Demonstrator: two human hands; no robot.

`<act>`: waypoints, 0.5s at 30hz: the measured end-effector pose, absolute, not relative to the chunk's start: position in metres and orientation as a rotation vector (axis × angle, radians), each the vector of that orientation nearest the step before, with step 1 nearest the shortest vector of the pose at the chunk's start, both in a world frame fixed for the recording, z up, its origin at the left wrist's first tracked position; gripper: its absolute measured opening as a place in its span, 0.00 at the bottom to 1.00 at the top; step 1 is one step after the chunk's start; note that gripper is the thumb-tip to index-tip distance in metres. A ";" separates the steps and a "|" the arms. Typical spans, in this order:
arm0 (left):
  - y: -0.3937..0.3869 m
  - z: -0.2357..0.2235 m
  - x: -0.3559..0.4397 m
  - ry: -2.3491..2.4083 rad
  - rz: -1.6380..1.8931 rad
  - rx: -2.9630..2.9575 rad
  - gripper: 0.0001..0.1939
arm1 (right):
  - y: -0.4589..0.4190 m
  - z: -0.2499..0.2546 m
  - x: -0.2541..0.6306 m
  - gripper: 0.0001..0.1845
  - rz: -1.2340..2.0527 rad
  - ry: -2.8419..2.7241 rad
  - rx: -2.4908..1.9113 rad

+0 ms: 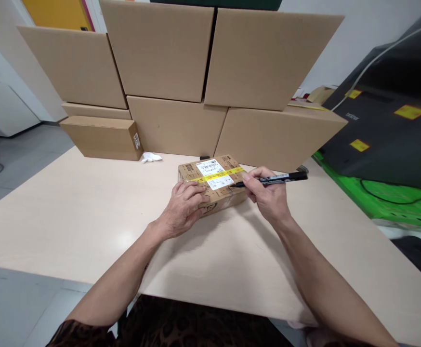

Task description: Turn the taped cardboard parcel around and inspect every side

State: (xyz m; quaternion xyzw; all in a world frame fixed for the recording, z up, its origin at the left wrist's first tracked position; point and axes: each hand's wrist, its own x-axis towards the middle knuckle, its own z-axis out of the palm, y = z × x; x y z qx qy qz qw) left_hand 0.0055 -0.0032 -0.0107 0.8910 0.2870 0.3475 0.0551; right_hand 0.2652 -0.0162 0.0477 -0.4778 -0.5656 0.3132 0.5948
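A small cardboard box (189, 169) rests on the table, with a white printed label (220, 182) on its top and yellow tape (234, 171) running across. My left hand (185, 205) holds the box at its near left corner, fingers on the top and thumb against the front side. A black marker (277, 179) is gripped in my right hand (268, 195). The marker's dark tip points left, over the top of the box by the label's right edge; whether it touches cannot be told.
Large cardboard boxes (176, 125) are stacked along the back of the pale table (69, 207). A flat carton (102, 140) and a crumpled white tissue (151, 157) lie at the back left. At the right, a dark covered machine (384, 130) stands beside a green base (394, 205).
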 end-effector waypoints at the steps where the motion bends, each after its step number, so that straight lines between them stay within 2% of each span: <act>1: -0.003 -0.010 0.006 0.874 1.048 2.702 0.13 | -0.015 0.049 0.263 0.21 0.679 -1.365 -1.132; 6: -0.003 -0.010 0.006 0.862 1.049 2.701 0.14 | -0.006 0.054 0.250 0.19 0.341 -1.416 -1.141; 11: -0.003 -0.011 0.006 0.878 1.056 2.696 0.14 | 0.008 0.045 0.244 0.24 0.464 -1.577 -1.245; 15: -0.004 -0.011 0.006 0.858 1.058 2.707 0.14 | -0.006 0.048 0.259 0.21 0.379 -1.538 -1.186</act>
